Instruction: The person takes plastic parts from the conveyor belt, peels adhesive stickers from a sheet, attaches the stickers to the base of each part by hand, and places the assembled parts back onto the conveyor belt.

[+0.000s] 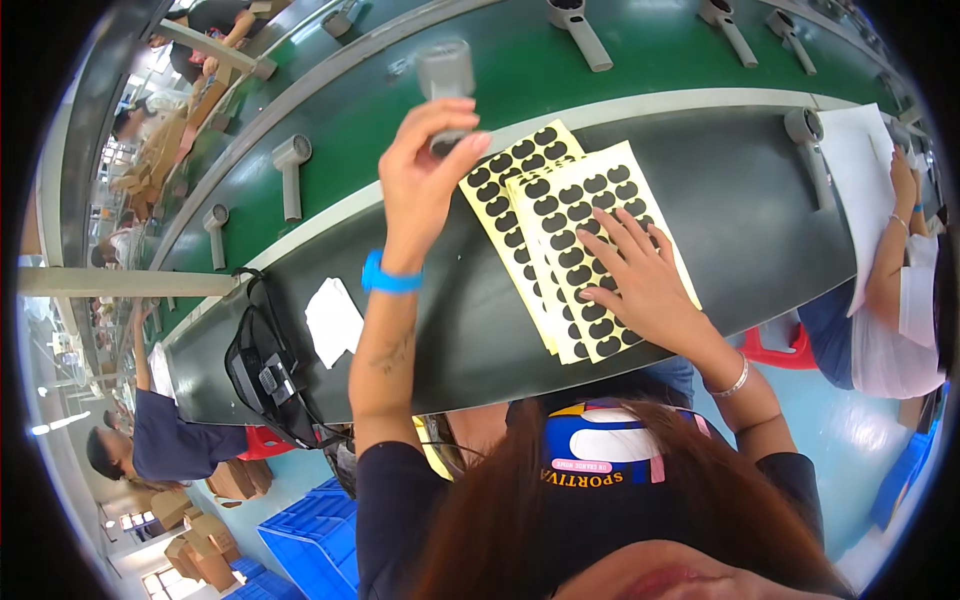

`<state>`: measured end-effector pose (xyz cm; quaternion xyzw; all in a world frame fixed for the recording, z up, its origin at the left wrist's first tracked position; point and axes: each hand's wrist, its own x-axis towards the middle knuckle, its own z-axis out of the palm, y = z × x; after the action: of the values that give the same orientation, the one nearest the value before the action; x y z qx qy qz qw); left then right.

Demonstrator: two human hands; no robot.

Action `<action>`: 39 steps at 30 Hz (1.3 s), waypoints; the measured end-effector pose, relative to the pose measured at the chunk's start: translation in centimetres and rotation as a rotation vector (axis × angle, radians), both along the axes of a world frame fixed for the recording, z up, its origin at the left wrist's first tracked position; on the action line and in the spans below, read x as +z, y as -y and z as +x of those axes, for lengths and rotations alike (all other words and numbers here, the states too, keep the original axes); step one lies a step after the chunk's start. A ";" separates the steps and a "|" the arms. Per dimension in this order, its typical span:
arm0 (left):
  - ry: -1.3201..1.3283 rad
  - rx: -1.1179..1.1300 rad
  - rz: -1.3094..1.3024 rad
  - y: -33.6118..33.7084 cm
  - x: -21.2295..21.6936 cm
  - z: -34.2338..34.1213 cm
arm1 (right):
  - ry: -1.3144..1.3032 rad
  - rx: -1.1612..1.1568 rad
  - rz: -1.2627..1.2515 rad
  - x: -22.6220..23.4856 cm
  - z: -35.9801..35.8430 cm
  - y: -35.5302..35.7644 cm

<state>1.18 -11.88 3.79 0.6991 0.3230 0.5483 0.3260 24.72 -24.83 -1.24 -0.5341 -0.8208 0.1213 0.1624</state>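
My left hand [425,150] is raised over the near edge of the green conveyor, thumb and fingers closed around a pale grey handheld fan [445,70]. The fan's round head points away from me and is smeared by motion; part of its handle is hidden behind my fingers. Flat on a stack of pale yellow sticker sheets [625,165] rests my right hand [640,280], its fingers spread and holding nothing. Rows of black rounded stickers cover the sheets. They lie on the dark worktable [750,250] in front of me, slightly fanned out.
Several similar fans, such as one upright-lying fan [290,175], lie along the green conveyor [380,150]. A black backpack [265,360] and white paper [333,320] are on the table at left. A co-worker's arm [885,260] is at right, near another fan [810,155].
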 end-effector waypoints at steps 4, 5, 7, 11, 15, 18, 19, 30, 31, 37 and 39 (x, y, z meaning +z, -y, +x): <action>-0.303 0.095 0.121 -7.8 -3.6 -0.3 | -0.240 -0.077 -0.060 0.2 0.8 -2.8; -0.495 0.171 0.158 -9.0 -4.5 -0.4 | -0.318 -0.128 -0.017 0.4 0.8 -3.9; -0.535 0.167 0.220 -10.8 -6.8 -0.5 | -0.334 -0.235 0.062 0.4 1.4 -6.1; -0.666 0.182 0.257 -11.3 -8.2 0.0 | -0.266 -0.330 0.110 -1.3 2.9 -8.2; -0.857 0.328 0.336 -6.9 -4.4 2.4 | -0.314 -0.350 0.040 -2.5 3.7 -8.6; -0.668 -0.086 0.342 -3.0 -4.1 4.7 | -0.388 -0.346 -0.002 -2.5 3.7 -8.8; -0.716 -0.180 0.305 -1.9 -4.2 5.4 | -0.403 -0.341 -0.011 -2.6 3.7 -9.0; -0.791 -0.241 0.227 -0.5 -6.7 6.5 | -0.552 -0.231 -0.044 -1.6 4.0 -9.0; -0.800 -0.240 0.226 -0.5 -6.6 6.5 | -0.642 -0.228 -0.166 -0.5 4.2 -8.8; -0.642 -0.025 0.102 -5.2 -5.1 8.0 | -0.896 -0.271 -0.086 0.7 7.1 -8.7; -0.701 0.314 0.142 -9.0 -5.1 9.3 | -0.910 -0.333 -0.017 0.7 7.7 -8.7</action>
<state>10.46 -2.85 -1.31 0.8069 0.4792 0.3405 0.0586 32.39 -16.15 -0.51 -0.5523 -0.5685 0.3215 0.5180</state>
